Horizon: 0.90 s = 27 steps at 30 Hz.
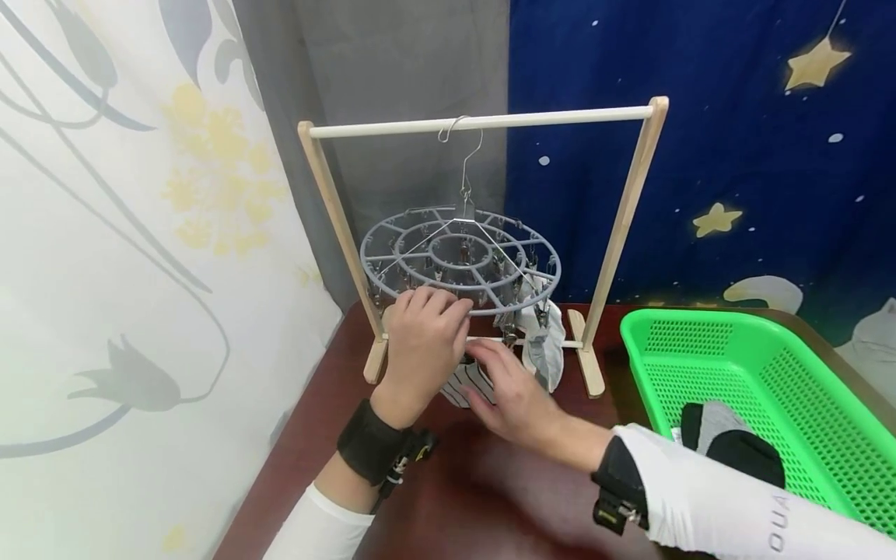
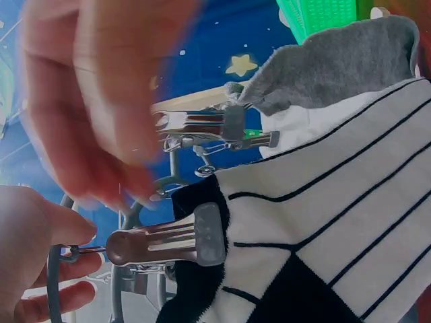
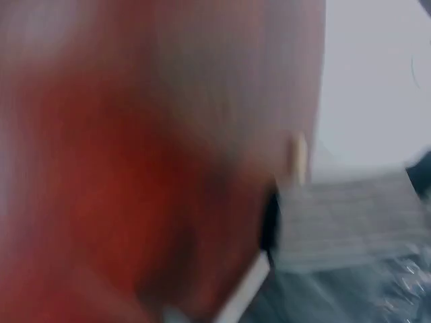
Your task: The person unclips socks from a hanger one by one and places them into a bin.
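left hand (image 1: 425,342): thumb and fingers curled round the rim of the gray clip ring (image 1: 490,312)
striped sock (image 2: 337,202): hanging below the ring, its dark cuff bitten by a metal clip (image 2: 165,239)
right hand (image 1: 514,393): near that sock, fingers loosely bent, apparently holding nothing
gray-and-white sock (image 1: 551,350): hanging right
green basket (image 1: 826,365): far right

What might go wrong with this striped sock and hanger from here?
The clip holds the striped sock near its edge; it might slip off.
The left hand grips the round hanger, hung by one hook; a tug could swing it or slide it along the rod.
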{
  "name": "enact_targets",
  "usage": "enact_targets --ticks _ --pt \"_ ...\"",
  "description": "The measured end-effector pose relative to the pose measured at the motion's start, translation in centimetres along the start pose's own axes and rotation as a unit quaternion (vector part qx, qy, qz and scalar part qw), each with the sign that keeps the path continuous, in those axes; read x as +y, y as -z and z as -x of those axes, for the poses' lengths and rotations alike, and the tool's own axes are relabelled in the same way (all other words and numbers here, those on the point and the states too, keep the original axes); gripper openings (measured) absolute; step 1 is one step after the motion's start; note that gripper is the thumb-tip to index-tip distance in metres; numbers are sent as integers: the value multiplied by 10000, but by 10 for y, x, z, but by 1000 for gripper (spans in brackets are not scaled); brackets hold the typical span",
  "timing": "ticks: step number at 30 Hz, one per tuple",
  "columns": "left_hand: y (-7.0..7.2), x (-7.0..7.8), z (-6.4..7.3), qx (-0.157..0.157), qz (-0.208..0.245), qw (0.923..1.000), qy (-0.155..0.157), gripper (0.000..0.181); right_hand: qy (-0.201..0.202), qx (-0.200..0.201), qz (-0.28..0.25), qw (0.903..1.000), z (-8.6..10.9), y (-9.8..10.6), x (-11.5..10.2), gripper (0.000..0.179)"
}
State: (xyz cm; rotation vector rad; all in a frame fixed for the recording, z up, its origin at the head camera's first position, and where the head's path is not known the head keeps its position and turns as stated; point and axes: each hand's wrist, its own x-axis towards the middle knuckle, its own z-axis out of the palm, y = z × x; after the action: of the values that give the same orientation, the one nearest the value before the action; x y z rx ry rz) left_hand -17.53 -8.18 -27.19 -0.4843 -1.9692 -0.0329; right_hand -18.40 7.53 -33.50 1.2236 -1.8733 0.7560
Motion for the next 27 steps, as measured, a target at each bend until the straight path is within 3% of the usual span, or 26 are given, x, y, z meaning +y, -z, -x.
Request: enact_targets --ticks 1,3,6,10,14,17,19,21,22,25,27 --pt "0 0 -1 23 34 10000 -4 12 -567 -172 -249 9979 1 -6 -4 51" --pt "-1 0 -1 61 116 9999 7 12 -1632 -410 -726 9831 0 -16 -6 62" --pt "-2 1 0 110 227 9996 95 14 -2763 -600 -1236 9512 -5 -25 -3 44" --pt "-2 0 10 310 304 9984 361 17 -3325 -814 -1859 9210 -7 -28 -1 12" --pt "-1 -3 27 710 570 9940 612 9 -3585 -1105 -2573 8905 -5 -27 -11 11" --pt "2 -6 36 626 892 9919 655 10 -3738 -1224 -2766 8768 -6 -27 -19 11" --pt "5 -7 39 179 1085 9910 758 17 -3823 -1264 -2818 8709 -8 -27 -21 12" --pt "8 -7 38 -618 1349 9843 958 25 -3865 -1285 -2804 8692 -10 -27 -20 12" --pt "9 -7 36 -1082 1456 9772 1104 30 -3893 -1313 -2805 8675 -11 -27 -20 12" --pt "12 -9 28 -2438 1846 9416 1410 35 -3957 -1416 -2800 8631 -11 -28 -17 13" --pt "13 -12 23 -3025 2119 9157 1583 33 -4040 -1456 -2780 8593 -10 -29 -15 13"
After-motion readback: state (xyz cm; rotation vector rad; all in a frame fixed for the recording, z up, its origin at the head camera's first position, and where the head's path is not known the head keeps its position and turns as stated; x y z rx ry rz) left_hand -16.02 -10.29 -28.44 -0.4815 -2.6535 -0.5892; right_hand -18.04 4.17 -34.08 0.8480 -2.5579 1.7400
